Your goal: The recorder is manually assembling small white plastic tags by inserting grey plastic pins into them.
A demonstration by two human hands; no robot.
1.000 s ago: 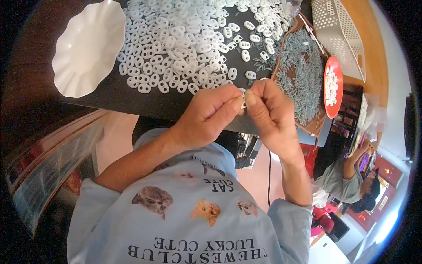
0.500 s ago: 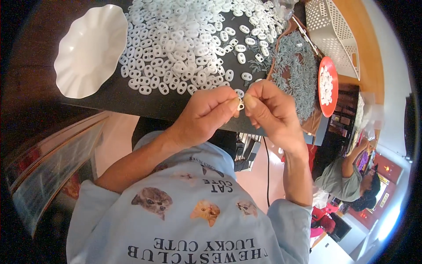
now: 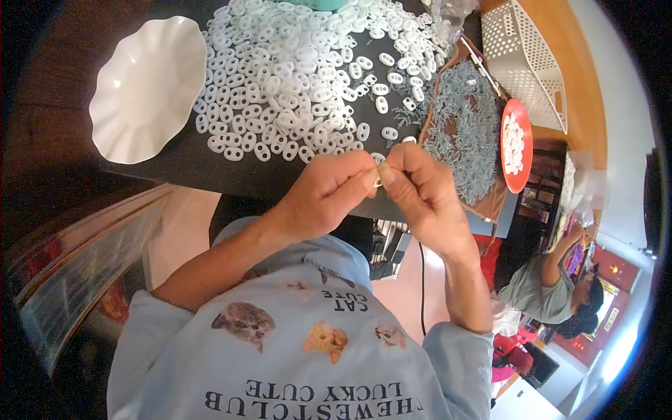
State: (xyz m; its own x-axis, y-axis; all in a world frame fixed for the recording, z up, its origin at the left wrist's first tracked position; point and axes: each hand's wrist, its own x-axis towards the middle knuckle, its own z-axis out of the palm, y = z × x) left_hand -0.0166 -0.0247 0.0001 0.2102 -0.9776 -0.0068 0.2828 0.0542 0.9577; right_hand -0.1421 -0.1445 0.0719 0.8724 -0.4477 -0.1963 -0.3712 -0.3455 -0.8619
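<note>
My left hand (image 3: 323, 190) and my right hand (image 3: 425, 199) meet at the table's near edge, both closed in a pinch. Between their thumbs and fingertips is a small white oval piece (image 3: 379, 183), mostly covered by the fingers. Just beyond my hands spreads a large heap of white oval two-hole pieces (image 3: 245, 105). A few single ones lie nearest my fingertips. Right of my right hand, a pile of small grey twig-like parts (image 3: 462, 129) rests on a brown tray (image 3: 428, 105).
At the left stands a white scalloped dish (image 3: 143, 91). To the right are a red plate (image 3: 514, 180) holding small white parts and a white perforated basket (image 3: 500, 31). A teal object (image 3: 318, 3) shows at the far edge. Another person (image 3: 542, 287) sits at the right.
My hands have drawn closer together, and the fingertips cover more of the white piece. The view has shifted slightly, bringing a teal object into sight at the top.
</note>
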